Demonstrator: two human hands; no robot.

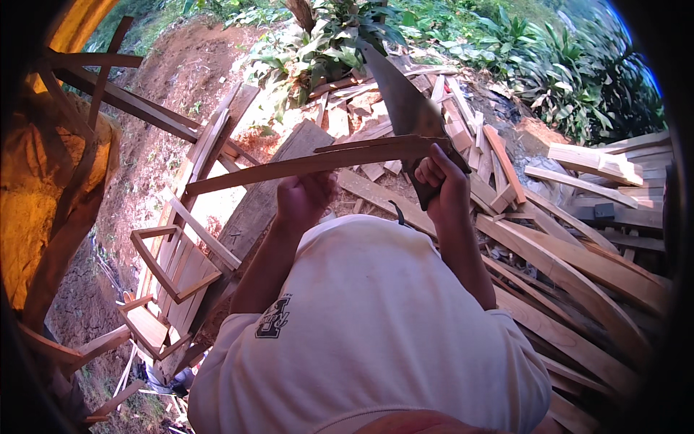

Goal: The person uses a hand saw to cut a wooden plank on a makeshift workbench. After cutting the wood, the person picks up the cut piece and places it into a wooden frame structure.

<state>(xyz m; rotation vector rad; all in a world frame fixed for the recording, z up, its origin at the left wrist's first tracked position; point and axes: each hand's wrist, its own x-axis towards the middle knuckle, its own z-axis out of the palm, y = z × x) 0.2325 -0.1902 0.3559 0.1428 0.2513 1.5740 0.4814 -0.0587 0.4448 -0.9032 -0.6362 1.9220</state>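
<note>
A long, thin wooden strip point(289, 168) is raised crosswise in front of my chest, with a split sliver along its upper right edge. Just under its middle, my left hand point(306, 197) is closed against the strip's lower edge; the strip hides part of the fingers. My right hand point(444, 179) is closed around the dark handle of a handsaw point(402, 98). The saw's wide blade points up and away, passing behind the strip. The thumb or a finger of my right hand presses on the strip's right end.
A thick wooden plank point(249, 217) runs diagonally beneath my left arm. Small wooden frames point(155, 264) lie at the left, near a yellow tarp point(43, 195). Stacked boards point(578, 271) fill the right side. Offcuts point(361, 126) cover the ground ahead, before green plants point(557, 79).
</note>
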